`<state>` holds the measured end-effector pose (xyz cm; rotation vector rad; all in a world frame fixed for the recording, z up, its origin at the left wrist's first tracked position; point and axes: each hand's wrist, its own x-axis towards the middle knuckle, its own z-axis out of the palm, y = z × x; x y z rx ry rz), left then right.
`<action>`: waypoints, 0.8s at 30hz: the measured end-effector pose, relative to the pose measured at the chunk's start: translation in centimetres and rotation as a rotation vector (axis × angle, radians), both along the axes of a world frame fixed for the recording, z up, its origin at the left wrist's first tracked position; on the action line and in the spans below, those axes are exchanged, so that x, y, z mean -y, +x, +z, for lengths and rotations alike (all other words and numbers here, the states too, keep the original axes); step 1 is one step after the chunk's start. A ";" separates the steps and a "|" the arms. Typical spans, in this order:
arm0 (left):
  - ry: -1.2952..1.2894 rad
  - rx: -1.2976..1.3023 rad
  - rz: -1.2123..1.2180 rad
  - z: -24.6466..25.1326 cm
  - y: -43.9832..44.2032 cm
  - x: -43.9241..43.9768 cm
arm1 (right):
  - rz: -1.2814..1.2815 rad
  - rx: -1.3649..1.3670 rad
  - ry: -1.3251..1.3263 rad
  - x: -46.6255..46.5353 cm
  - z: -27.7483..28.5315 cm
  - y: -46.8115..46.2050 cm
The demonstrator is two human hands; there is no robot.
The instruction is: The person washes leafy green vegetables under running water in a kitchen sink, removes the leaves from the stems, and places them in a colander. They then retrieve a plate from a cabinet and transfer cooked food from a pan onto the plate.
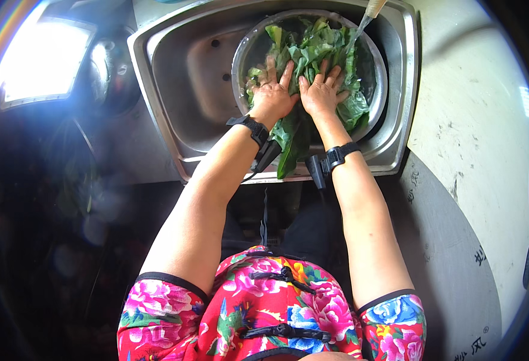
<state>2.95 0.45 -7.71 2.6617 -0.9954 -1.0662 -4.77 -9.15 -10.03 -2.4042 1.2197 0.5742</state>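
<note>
A round metal basin (378,92) holds leafy greens (312,49) and water, standing in the right part of a stainless steel sink (178,76). My left hand (273,92) presses flat on the leaves at the basin's left side, fingers spread. Beside it, my right hand (322,92) lies palm down on the greens, its fingers also apart. Neither hand is closed around a leaf. Water runs from a faucet spout (374,8) into the basin at the upper right. One long leaf (288,155) hangs over the basin's near rim towards the sink's front edge.
The left side of the sink shows bare metal with two dark holes. A pale countertop (463,113) extends to the right, with a grey mat (454,234) bearing writing nearer me. A shiny rounded metal object (111,72) stands left of the sink, beside strong glare.
</note>
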 end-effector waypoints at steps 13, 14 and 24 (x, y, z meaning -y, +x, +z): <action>0.023 -0.295 0.063 -2.2 2.2 -0.2 | 0.118 0.082 0.158 3.9 0.7 -1.6; -0.075 -0.414 0.287 -2.2 2.9 -0.5 | 0.075 0.233 0.026 4.4 1.4 -2.3; -0.385 -0.843 0.954 -3.9 -0.2 0.5 | -0.632 0.615 0.841 0.8 -0.2 -0.3</action>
